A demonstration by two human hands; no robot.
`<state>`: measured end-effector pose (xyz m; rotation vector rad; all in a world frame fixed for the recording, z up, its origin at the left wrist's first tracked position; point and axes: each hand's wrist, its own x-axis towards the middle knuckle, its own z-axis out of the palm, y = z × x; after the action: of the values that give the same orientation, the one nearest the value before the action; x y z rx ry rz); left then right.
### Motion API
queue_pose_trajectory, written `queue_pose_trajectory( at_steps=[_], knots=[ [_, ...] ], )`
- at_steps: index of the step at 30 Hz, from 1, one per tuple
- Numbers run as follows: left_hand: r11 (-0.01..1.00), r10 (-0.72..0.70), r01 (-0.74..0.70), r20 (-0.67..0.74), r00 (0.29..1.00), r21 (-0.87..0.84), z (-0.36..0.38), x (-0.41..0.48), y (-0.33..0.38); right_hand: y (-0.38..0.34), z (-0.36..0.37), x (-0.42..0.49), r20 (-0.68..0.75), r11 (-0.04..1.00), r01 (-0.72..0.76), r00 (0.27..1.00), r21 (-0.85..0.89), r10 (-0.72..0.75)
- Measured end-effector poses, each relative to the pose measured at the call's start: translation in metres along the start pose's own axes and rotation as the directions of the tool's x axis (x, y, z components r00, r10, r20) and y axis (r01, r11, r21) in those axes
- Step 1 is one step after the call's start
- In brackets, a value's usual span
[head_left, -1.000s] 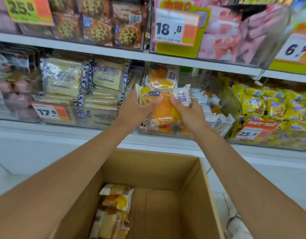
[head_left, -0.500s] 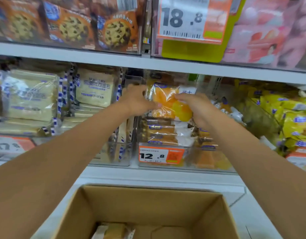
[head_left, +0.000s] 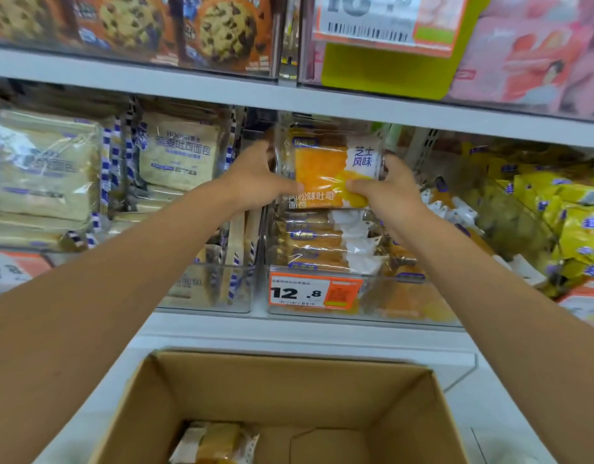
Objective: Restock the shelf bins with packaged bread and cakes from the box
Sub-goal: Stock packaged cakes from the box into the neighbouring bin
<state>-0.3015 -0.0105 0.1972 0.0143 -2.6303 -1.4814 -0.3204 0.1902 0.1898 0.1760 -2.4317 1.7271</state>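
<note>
Since a second ago your two hands have carried the orange bread packet (head_left: 325,172) up and in. It was out in front of the bin, and it is now over the stack inside, printed face toward you.

Far left, lower shelf: white toast packs (head_left: 44,169) in a clear bin, one upright at the front, others flat beneath it. Next bin along holds a second upright toast pack (head_left: 178,155). Above these, on the upper shelf, are cookie packs (head_left: 221,31).

Your left hand (head_left: 255,182) grips the packet's left edge — thumb across the lower front, fingers wrapped round the upper left side.

The packet stands upright just under the shelf edge (head_left: 355,105), above a stack of like packets (head_left: 322,242) lying flat in the clear bin (head_left: 406,306). You cannot tell whether its lower edge touches the stack. An orange price tag (head_left: 314,293) reading 12.8 sits on the bin's front wall.

Below, the cardboard box (head_left: 288,380) stands open. A few wrapped packets (head_left: 218,443) lie at its bottom left, cut off by the frame.

Your right hand (head_left: 389,192) grips the packet's right edge — thumb on the lower front corner, fingers curled round the upper right side.

Right of it, yellow packets (head_left: 576,222) are heaped in the next bin. Pink packs (head_left: 530,58) sit on the shelf above.
</note>
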Motion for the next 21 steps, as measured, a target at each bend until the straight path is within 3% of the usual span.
queue_pose_trajectory(
  at_steps=[2, 7, 10, 13, 17, 21],
  knots=[
    [1.000, -0.021, 0.021, 0.004, 1.000, -0.002, 0.001, 0.001, -0.003, 0.000, 0.004, 0.000, 0.011, 1.000, -0.027, 1.000, 0.008, 0.027],
    [0.990, -0.007, 0.026, -0.135, 0.991, 0.139, 0.004, -0.001, 0.001, 0.006, 0.002, -0.003, 0.064, 0.997, -0.046, 0.997, -0.058, 0.050],
    [0.986, 0.012, 0.019, -0.191, 0.982, 0.164, 0.007, -0.014, 0.006, 0.009, 0.000, -0.004, -0.002, 0.992, -0.073, 0.997, -0.101, 0.074],
    [0.990, 0.075, -0.038, -0.290, 0.954, 0.132, 0.012, -0.044, 0.008, 0.010, -0.008, -0.021, -0.086, 0.943, -0.002, 0.996, -0.334, -0.028],
    [0.984, 0.156, -0.100, -0.434, 0.888, 0.150, 0.020, -0.098, 0.003, 0.014, -0.019, -0.067, -0.102, 0.869, 0.213, 0.953, -0.446, -0.286],
    [0.987, 0.151, -0.120, -0.359, 0.921, 0.108, 0.042, -0.163, -0.018, 0.023, -0.016, -0.137, 0.022, 0.860, 0.307, 0.945, -0.407, -0.327]
  ],
)
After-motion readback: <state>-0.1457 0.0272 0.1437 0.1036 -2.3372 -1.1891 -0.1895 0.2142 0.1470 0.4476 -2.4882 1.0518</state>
